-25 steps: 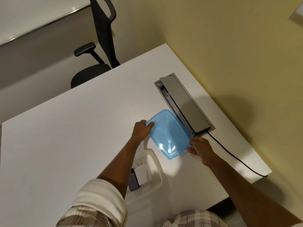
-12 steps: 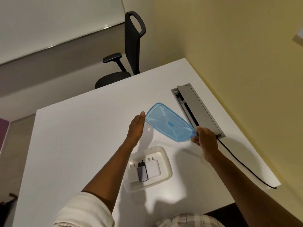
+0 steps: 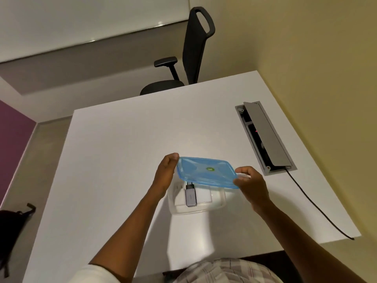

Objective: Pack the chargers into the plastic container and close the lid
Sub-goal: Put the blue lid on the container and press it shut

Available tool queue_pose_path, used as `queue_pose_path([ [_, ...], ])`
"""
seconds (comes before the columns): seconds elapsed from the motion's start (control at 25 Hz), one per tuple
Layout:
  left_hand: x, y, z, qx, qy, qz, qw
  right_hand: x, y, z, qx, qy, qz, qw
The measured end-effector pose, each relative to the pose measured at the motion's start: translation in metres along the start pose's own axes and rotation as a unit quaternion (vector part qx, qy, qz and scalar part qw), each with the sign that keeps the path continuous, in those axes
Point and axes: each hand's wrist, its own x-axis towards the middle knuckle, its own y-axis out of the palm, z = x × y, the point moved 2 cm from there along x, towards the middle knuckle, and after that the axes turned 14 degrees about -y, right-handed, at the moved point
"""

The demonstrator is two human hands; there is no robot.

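lid (image 3: 206, 171) held between both hands above container (image 3: 219, 202)
the blue lid is gripped at its ends by left hand (image 3: 166, 174) and right hand (image 3: 252, 184); chargers (image 3: 191, 197) are seen inside the container on the table (image 3: 114, 152).

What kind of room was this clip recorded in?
Most likely an office or meeting room: a white desk with a built-in cable box set into its top, a black swivel office chair behind it, and what looks like a whiteboard on the far wall.
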Motion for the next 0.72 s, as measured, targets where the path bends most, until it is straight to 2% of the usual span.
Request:
queue_pose_path([
  [0.16,-0.014,-0.011,0.042,0.023,-0.015,-0.015,1.0,-0.022,0.027,-0.001,-0.078,-0.072,0.055,0.993],
  [0.4,-0.019,-0.019,0.068,0.045,-0.025,-0.016,0.999,-0.044,0.059,-0.002,-0.105,-0.127,0.067,0.984],
  [0.72,-0.021,-0.009,0.081,0.105,0.014,-0.038,0.994,-0.049,0.068,-0.005,-0.16,-0.119,0.104,0.974],
])
